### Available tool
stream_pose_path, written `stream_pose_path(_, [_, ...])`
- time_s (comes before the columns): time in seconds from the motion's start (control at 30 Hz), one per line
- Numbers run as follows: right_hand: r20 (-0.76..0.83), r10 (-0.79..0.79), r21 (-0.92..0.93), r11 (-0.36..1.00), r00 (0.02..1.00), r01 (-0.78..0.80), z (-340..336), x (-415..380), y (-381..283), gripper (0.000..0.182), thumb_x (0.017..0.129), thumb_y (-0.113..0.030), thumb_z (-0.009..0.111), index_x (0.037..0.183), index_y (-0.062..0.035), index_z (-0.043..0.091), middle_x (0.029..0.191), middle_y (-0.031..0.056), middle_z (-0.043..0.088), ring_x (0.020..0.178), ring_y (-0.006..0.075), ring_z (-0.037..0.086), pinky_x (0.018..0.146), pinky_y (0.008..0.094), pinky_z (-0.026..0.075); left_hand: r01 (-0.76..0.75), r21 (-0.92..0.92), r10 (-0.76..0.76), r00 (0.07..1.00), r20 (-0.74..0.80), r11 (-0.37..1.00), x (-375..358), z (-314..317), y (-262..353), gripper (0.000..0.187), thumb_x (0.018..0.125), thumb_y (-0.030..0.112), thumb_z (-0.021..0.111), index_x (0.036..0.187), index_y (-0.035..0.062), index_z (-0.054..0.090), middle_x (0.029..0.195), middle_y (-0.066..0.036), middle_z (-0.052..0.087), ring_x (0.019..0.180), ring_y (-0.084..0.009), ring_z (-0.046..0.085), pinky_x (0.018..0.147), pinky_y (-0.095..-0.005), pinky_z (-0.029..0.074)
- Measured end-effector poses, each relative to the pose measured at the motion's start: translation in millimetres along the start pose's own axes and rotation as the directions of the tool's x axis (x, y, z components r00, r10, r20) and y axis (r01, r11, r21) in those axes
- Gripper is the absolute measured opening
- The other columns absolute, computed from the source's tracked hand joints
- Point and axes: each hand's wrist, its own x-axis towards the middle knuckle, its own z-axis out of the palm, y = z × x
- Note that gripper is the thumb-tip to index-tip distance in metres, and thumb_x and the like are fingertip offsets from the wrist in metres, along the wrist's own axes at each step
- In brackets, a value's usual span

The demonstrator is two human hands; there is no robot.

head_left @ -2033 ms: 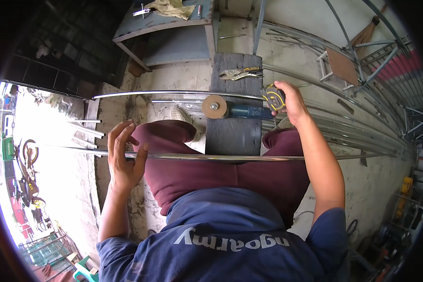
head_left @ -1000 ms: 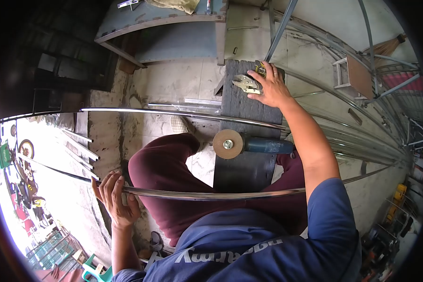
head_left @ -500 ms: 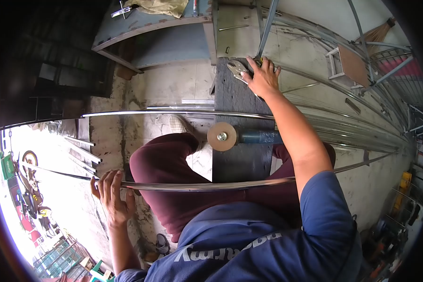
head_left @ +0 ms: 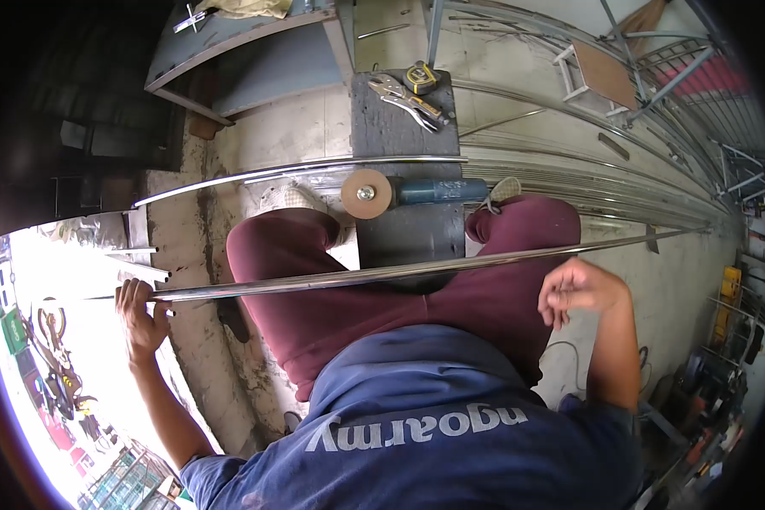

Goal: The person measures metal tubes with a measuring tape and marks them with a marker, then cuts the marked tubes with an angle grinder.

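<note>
Shiny metal tube [head_left: 357, 277] across maroon trousers [head_left: 314, 320], mid-frame.
I see the left hand [head_left: 142, 325], frame left, fingers clamped on it; the right hand [head_left: 585, 289], right of centre, fingers loosely curled, apart.

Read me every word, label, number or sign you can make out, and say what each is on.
"ngoarmy": upside down in the view, on the blue shirt.
Tape measure: any print is too small to read.
Angle grinder: any print is too blurred to read.
Nothing else is legible.
</note>
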Motion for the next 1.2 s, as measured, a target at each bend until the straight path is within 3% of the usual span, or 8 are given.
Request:
stream_pose_path(0.03, [0.014, 0.001, -0.025, 1.000, 1.000, -0.001, 8.9, -6.8, 28.1, 0.041, 0.116, -0.035, 0.065, 0.123, 0.0049, 0.074, 0.098, 0.0203, 0.082, 0.078, 0.0268, 0.083, 0.065, 0.0348, 0.065, -0.023, 0.003, 0.024, 0.999, -0.040, 1.000, 0.2, -2.3, 0.5, 0.037, 0.098, 0.037, 0.070, 0.092, 0.0040, 0.055, 0.087, -0.017, 0.053, 0.084, -0.0407, 0.054, 0.079, -0.0521, 0.040])
stream_pose_path(0.17, [-0.289, -0.087, 0.558, 0.794, 0.953, 0.242, 35.4, 4.6, 90.9, 0.084, 0.115, -0.070, 0.043, 0.150, 0.0038, 0.057, 0.110, 0.0284, 0.080, 0.078, 0.0348, 0.082, 0.062, 0.0372, 0.066, -0.079, 0.040, 0.084, 0.986, -0.143, 0.996, -3.3, -16.0, 0.8, 0.049, 0.106, 0.049, 0.061, 0.089, 0.0041, 0.055, 0.082, -0.015, 0.051, 0.078, -0.0382, 0.051, 0.075, -0.0502, 0.039])
stream_pose_path(0.27, [-0.715, -0.164, 0.585, 0.391, 0.679, 0.710, 39.0, 28.4, 60.7, 0.067, 0.118, -0.059, 0.048, 0.137, 0.0037, 0.056, 0.134, 0.0322, 0.071, 0.121, 0.0432, 0.075, 0.099, 0.0538, 0.062, -0.102, 0.077, 0.118, 0.964, -0.239, 0.992, 10.6, -22.5, 18.2, 0.054, 0.108, 0.054, 0.059, 0.088, 0.0041, 0.055, 0.080, -0.015, 0.049, 0.075, -0.0366, 0.050, 0.072, -0.0489, 0.038])
stream_pose_path(0.33, [-0.803, -0.148, 0.566, 0.119, 0.578, 0.816, 17.6, 30.5, 35.7, 0.049, 0.120, -0.047, 0.049, 0.123, 0.0022, 0.050, 0.130, 0.0281, 0.066, 0.122, 0.0409, 0.070, 0.112, 0.0583, 0.055, -0.115, 0.083, 0.136, 0.936, -0.324, 0.990, 34.0, -26.1, 36.1, 0.053, 0.107, 0.053, 0.063, 0.088, 0.0043, 0.055, 0.081, -0.015, 0.050, 0.076, -0.0372, 0.051, 0.073, -0.0500, 0.039])
stream_pose_path(0.4, [-0.909, 0.142, 0.381, -0.090, 0.391, 0.920, -19.5, 44.0, 4.8, 0.038, 0.121, -0.037, 0.046, 0.117, 0.0008, 0.041, 0.110, 0.0187, 0.058, 0.098, 0.0324, 0.063, 0.101, 0.0531, 0.056, -0.138, 0.100, 0.168, 0.892, -0.420, 0.985, 71.2, -24.6, 62.1, 0.050, 0.106, 0.050, 0.068, 0.090, 0.0044, 0.056, 0.083, -0.015, 0.053, 0.078, -0.0388, 0.054, 0.075, -0.0509, 0.041])
stream_pose_path(0.53, [-0.957, 0.172, 0.201, -0.180, 0.233, 0.963, -138.1, 61.7, 11.6, 0.031, 0.121, -0.032, 0.043, 0.110, -0.0043, 0.035, 0.080, 0.0052, 0.036, 0.067, 0.0209, 0.034, 0.072, 0.0448, 0.044, -0.131, 0.095, 0.157, 0.915, -0.370, 0.987, 150.1, -2.3, 107.8, 0.039, 0.100, 0.039, 0.077, 0.094, 0.0046, 0.060, 0.091, -0.014, 0.062, 0.090, -0.0398, 0.061, 0.081, -0.0506, 0.045])
stream_pose_path(0.87, [-0.876, 0.252, 0.371, -0.196, 0.412, 0.908, -211.7, 109.2, 16.3, 0.045, 0.111, -0.035, 0.058, 0.084, -0.0141, 0.029, 0.064, 0.0018, 0.023, 0.056, 0.0205, 0.025, 0.063, 0.0418, 0.038, -0.040, -0.028, 0.038, 0.997, -0.069, 0.999, 213.3, 111.2, 83.9, 0.044, 0.102, 0.048, 0.076, 0.109, 0.0054, 0.069, 0.103, -0.014, 0.071, 0.105, -0.0393, 0.066, 0.096, -0.0511, 0.047])
stream_pose_path(1.2, [-0.826, 0.358, 0.413, -0.140, 0.434, 0.900, -268.9, 116.0, 22.8, 0.046, 0.108, -0.032, 0.059, 0.080, -0.0161, 0.027, 0.064, 0.0001, 0.020, 0.055, 0.0197, 0.023, 0.063, 0.0398, 0.037, 0.058, -0.073, -0.054, 0.997, 0.050, 0.996, 229.6, 151.2, 80.4, 0.043, 0.104, 0.048, 0.072, 0.103, 0.0066, 0.064, 0.097, -0.014, 0.068, 0.101, -0.0405, 0.064, 0.092, -0.0522, 0.043])
